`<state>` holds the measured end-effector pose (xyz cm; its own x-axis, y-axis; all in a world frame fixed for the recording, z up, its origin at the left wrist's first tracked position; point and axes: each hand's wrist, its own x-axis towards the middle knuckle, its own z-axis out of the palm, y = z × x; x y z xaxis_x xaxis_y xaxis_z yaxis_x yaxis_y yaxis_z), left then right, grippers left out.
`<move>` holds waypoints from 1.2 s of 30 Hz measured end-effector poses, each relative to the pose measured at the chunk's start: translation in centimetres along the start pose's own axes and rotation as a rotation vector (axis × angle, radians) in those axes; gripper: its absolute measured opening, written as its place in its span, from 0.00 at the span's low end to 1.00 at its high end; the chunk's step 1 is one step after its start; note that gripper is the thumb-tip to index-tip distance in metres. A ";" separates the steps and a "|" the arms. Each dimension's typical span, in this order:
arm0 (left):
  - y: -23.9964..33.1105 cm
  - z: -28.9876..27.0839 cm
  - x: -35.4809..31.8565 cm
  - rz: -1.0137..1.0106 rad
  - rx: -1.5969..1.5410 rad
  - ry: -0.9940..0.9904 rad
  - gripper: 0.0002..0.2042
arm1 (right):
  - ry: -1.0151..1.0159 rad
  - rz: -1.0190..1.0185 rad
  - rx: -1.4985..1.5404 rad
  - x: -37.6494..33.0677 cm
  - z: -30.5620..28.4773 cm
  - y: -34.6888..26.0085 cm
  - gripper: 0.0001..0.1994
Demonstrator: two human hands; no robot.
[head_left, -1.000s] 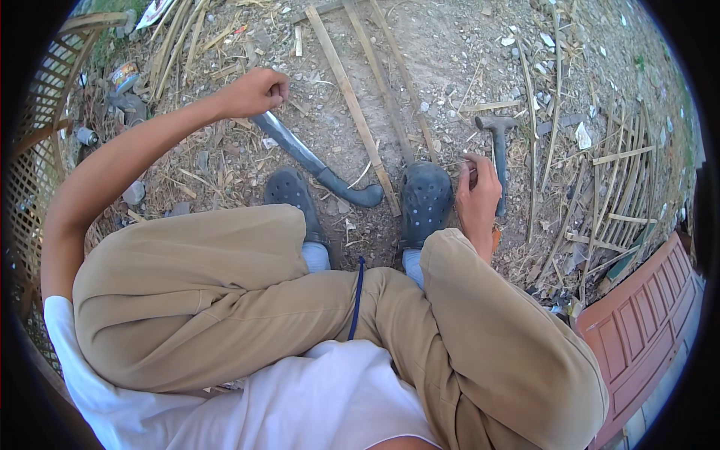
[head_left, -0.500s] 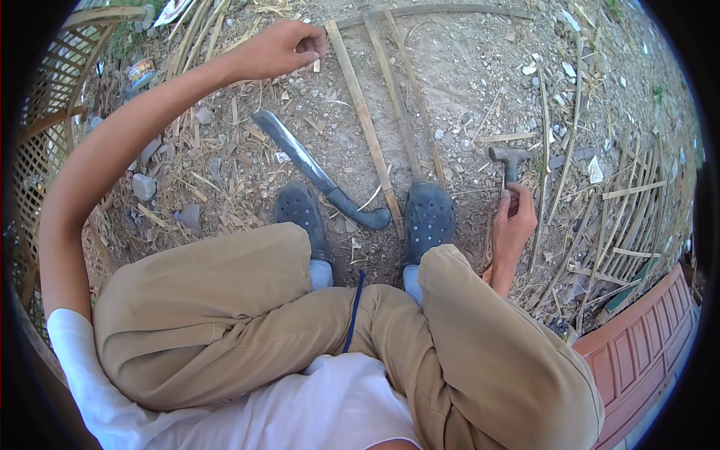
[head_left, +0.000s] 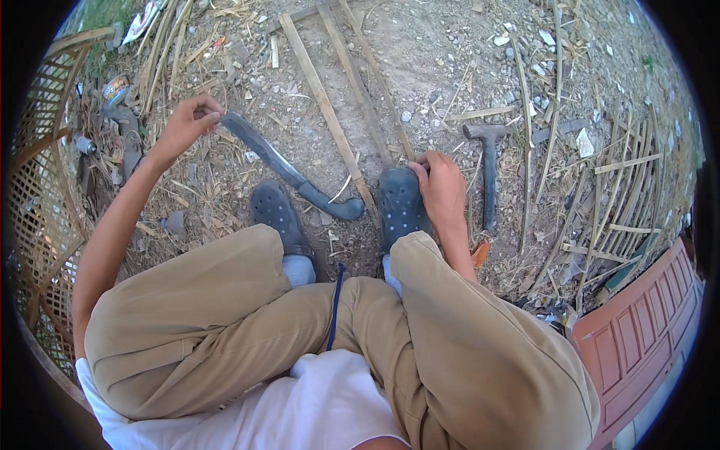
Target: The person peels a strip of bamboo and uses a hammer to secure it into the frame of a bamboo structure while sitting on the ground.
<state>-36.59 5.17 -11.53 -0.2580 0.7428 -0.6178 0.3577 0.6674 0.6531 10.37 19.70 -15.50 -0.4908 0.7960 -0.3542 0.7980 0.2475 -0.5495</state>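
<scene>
My left hand [head_left: 187,127] is at the tip of a machete [head_left: 279,163], thumb and fingers pinched together. I cannot tell whether they grip the blade or something small. The machete lies on the ground, its dark curved handle near my shoes. My right hand [head_left: 444,191] is low beside the toe of my right clog [head_left: 400,204], fingers curled in at the end of a thin bamboo strip [head_left: 382,79]; what they hold, if anything, is hidden. A wider bamboo strip [head_left: 322,101] runs between the machete and my right clog. To the right a dark hammer [head_left: 489,172] lies on the soil.
A woven bamboo basket [head_left: 45,172] stands at the left edge. Several bamboo slats [head_left: 630,187] lie bundled at the right, above a reddish-brown plastic panel [head_left: 637,337]. Stones, shavings and a small can [head_left: 116,90] litter the ground.
My right hand has let go of the hammer and moved left to my right clog. My left hand has come down and left to the machete's tip. The view has shifted slightly.
</scene>
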 end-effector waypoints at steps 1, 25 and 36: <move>-0.9 0.3 -1.0 -0.037 -0.019 0.007 0.04 | 0.010 0.007 -0.006 0.3 -0.3 -0.2 0.10; -2.2 2.3 -1.5 0.366 0.527 -0.132 0.05 | -0.161 0.067 -0.336 2.5 -1.1 -2.0 0.14; -1.8 2.7 -0.4 0.368 0.587 -0.231 0.03 | 0.061 0.177 -0.328 0.9 -4.7 -2.0 0.15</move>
<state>-34.69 3.51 -13.61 0.1443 0.8404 -0.5224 0.8239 0.1903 0.5338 10.01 22.49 -11.13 -0.3215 0.8712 -0.3709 0.9430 0.2592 -0.2085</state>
